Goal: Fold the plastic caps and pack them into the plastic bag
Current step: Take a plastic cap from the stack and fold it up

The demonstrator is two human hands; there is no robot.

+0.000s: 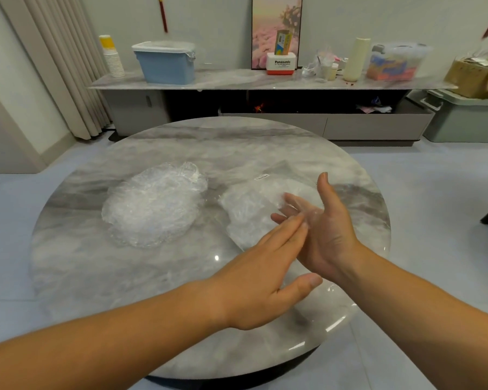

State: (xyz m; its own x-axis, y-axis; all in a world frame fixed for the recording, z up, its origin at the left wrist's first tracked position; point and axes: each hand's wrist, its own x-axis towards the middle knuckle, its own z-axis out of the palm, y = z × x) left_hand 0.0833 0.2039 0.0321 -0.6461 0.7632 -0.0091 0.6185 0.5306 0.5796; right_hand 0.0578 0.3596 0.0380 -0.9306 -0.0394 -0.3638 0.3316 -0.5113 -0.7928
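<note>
Both of the person's hands are out over the round marble desk (124, 277), and neither is gripping anything. The left hand (262, 280) is held flat, back upward, its fingers (288, 235) straight and close together with the thumb spread off to the side. Their tips touch the palm of the right hand (324, 232). The right hand is turned palm-up and tilted, with its fingers (290, 201) stretched out loosely and the thumb pointing away from the person. There is a pale sheen on that palm where the left fingertips meet it, and I cannot tell whether it is thin film or just glare. Directly under and just beyond the right fingers lies the clear plastic bag (254, 209), flat on the desk and crinkled, with a small white label (262, 177) at its far edge. Well off to the left of both sets of fingers, and apart from the bag, is the heap of clear plastic caps (152, 206), a loose, rumpled mound resting on the desk. Far past the fingertips a long low cabinet (237, 80) runs along the wall. On it stand a stack of paper cups (112, 56), a blue lidded box (166, 66), a red and white Panasonic box (281, 63) and a tall cream bottle (355, 59), with a framed picture (276, 29) leaning behind them. A pleated curtain (54, 66) hangs at the far left, and a pale green bin (462, 116) sits on the floor at the far right.
</note>
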